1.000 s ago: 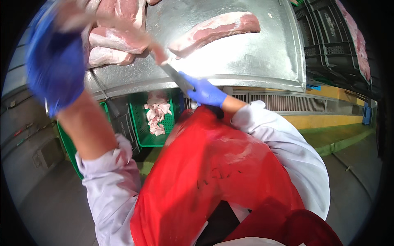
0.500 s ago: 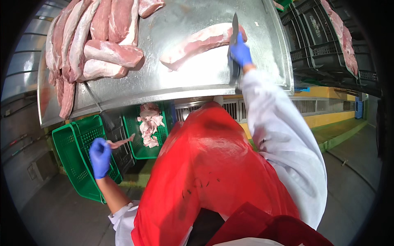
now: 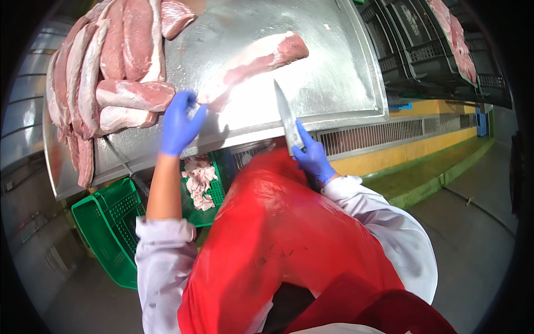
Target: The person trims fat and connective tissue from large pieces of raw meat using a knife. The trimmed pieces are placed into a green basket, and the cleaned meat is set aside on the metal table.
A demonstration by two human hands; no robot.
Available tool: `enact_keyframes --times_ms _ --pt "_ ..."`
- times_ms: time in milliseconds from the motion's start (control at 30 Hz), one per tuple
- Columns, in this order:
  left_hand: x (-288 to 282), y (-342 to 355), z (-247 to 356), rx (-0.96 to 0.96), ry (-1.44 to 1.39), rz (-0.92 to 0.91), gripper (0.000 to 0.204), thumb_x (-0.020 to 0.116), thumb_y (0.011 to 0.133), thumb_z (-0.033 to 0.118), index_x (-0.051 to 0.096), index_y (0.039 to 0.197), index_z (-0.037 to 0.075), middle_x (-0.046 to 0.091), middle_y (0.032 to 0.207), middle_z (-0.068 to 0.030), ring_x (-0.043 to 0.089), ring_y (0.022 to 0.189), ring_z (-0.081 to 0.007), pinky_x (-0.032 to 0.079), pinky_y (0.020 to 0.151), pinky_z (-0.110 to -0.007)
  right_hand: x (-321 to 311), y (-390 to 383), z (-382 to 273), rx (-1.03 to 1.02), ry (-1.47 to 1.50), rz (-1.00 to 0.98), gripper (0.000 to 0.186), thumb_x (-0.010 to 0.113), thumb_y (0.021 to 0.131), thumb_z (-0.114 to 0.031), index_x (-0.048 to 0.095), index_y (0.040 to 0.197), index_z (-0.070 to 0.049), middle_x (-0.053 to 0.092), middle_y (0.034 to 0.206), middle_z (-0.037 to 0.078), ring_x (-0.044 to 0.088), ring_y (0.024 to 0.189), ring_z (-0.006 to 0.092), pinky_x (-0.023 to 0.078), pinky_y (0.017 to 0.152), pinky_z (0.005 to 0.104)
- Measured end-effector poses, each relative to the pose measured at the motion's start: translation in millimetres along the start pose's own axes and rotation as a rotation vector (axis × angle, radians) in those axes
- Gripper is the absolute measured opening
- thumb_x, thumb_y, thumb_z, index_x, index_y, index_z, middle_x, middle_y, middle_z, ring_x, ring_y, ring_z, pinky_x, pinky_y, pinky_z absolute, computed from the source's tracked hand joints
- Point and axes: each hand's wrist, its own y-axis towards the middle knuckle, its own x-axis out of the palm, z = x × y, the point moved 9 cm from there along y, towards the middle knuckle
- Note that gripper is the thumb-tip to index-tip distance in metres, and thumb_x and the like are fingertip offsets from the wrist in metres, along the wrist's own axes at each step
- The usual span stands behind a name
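Observation:
In the head view my left hand (image 3: pixel 181 123), blue-gloved, is open at the left end of a long piece of pale pink meat (image 3: pixel 270 54) on the steel table (image 3: pixel 350 78). It is also beside a pile (image 3: pixel 133 44) of several similar pieces. My right hand (image 3: pixel 311 157), also gloved, grips a large knife (image 3: pixel 285 111), whose blade points up over the table's front edge, short of the long piece.
Black crates (image 3: pixel 406 33) stand at the upper right, with more meat (image 3: pixel 459 47) there. Below the table are an upright green crate with meat scraps (image 3: pixel 197 183) and another green crate (image 3: pixel 111 203) further left. A metal grating (image 3: pixel 361 134) and yellow strip run beyond on the right.
My left hand has risen from beside the green crates to the table, the meat strip no longer visible in it. My right hand with the knife has come down and left from the long piece's far end.

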Motion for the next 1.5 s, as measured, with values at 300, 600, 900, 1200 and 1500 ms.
enact_keyframes --times_ms 300,600,900,1200,1500 --pt "222 208 89 -0.032 0.455 -0.244 0.035 0.07 0.079 0.03 0.069 0.099 0.001 0.068 0.103 -0.0235 0.066 0.095 -0.0404 0.054 0.084 -0.045 -161 118 3 -0.055 0.311 0.415 0.08 0.058 0.092 -0.006 0.015 0.159 -0.02 0.063 0.068 0.006 0.057 0.051 0.0104 0.051 0.047 0.0284" --pt "246 244 7 -0.156 0.515 -0.351 0.036 0.07 0.078 0.031 0.073 0.1 0.003 0.069 0.101 -0.0256 0.066 0.099 -0.0412 0.053 0.086 -0.045 -115 194 7 -0.015 0.252 0.196 0.081 0.056 0.093 -0.011 0.01 0.159 -0.023 0.065 0.076 0.012 0.062 0.054 0.0181 0.056 0.054 0.034" --pt "223 247 -25 -0.347 0.167 -0.274 0.026 0.078 0.074 0.022 0.07 0.079 -0.002 0.069 0.075 -0.015 0.065 0.067 -0.0181 0.052 0.064 -0.035 -102 271 -57 -0.308 0.047 0.282 0.079 0.056 0.093 -0.025 0.012 0.158 -0.015 0.057 0.125 0.025 0.064 0.102 0.0395 0.052 0.089 0.0461" --pt "225 236 -30 -0.367 -0.105 -0.24 0.03 0.073 0.084 0.025 0.064 0.069 0.0 0.063 0.065 -0.0093 0.057 0.059 -0.0139 0.048 0.056 -0.033 -58 179 -28 -0.067 -0.234 -0.089 0.073 0.046 0.093 -0.02 0.01 0.157 -0.015 0.063 0.105 0.036 0.064 0.089 0.0515 0.051 0.085 0.0572" --pt "215 255 -34 -0.295 0.037 -0.234 0.021 0.072 0.081 0.02 0.066 0.074 0.0 0.065 0.068 -0.009 0.059 0.059 -0.0147 0.048 0.055 -0.033 -53 193 -19 -0.052 0.055 -0.154 0.076 0.052 0.092 -0.016 0.016 0.158 -0.029 0.069 0.082 0.019 0.068 0.061 0.0273 0.057 0.063 0.0377"
